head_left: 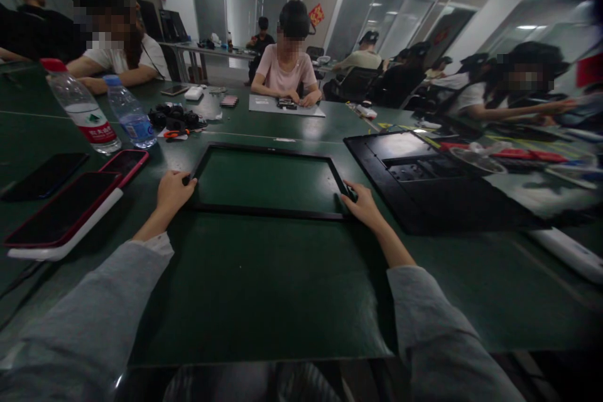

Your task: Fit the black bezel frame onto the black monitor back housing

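A thin black rectangular frame, like a screen bezel, is held over the green table; the green tabletop shows through its opening. My left hand grips its left side, the fingers closed round the edge. On the opposite side, my right hand is closed on the right edge, thumb toward the inside. Whether the frame touches the table I cannot tell. To the right of my right hand lies a large dark panel with a recessed section, resembling a laptop or monitor housing.
Two water bottles stand at the left, behind several phones, one on a white block. Orange-handled pliers lie beside black parts. Across the table a person works on a white mat. A white object lies at right.
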### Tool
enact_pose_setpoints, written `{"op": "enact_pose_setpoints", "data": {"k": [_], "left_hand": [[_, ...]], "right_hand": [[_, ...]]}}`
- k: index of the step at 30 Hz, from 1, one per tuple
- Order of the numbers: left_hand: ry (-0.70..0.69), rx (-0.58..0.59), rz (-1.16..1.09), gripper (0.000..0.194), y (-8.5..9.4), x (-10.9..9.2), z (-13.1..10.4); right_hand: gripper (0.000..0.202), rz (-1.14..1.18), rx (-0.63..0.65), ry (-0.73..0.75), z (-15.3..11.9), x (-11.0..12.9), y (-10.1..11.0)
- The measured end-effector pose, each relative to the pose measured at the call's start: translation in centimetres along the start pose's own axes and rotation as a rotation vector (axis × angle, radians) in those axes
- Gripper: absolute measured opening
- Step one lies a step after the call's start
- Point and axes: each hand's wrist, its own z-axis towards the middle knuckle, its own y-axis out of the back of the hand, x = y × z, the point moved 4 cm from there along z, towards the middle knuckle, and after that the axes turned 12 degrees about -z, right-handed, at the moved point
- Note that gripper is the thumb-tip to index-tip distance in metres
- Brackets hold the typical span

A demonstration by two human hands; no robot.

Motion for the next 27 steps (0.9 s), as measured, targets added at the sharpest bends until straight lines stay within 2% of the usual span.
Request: {"op": "enact_pose_setpoints", "data": {"k": [8, 13, 27], "left_hand": [[0.002, 0.012, -0.013, 0.047, 0.2, -0.3, -0.2], [0.013, 0.016, -0.020, 0.046, 0.2, -0.3, -0.1], [-0.017, 0.042, 0.010, 0.049, -0.1, 0.2, 0.2]], "right_hand": [[0.068, 0.204, 0.070, -0.147, 0.3, -1.2, 0.2], [0.066, 0.172, 0.074, -0.099, 0.0, -0.7, 0.3], [0.066, 0.136, 0.081, -0.081, 0.1, -0.9, 0.0]]}}
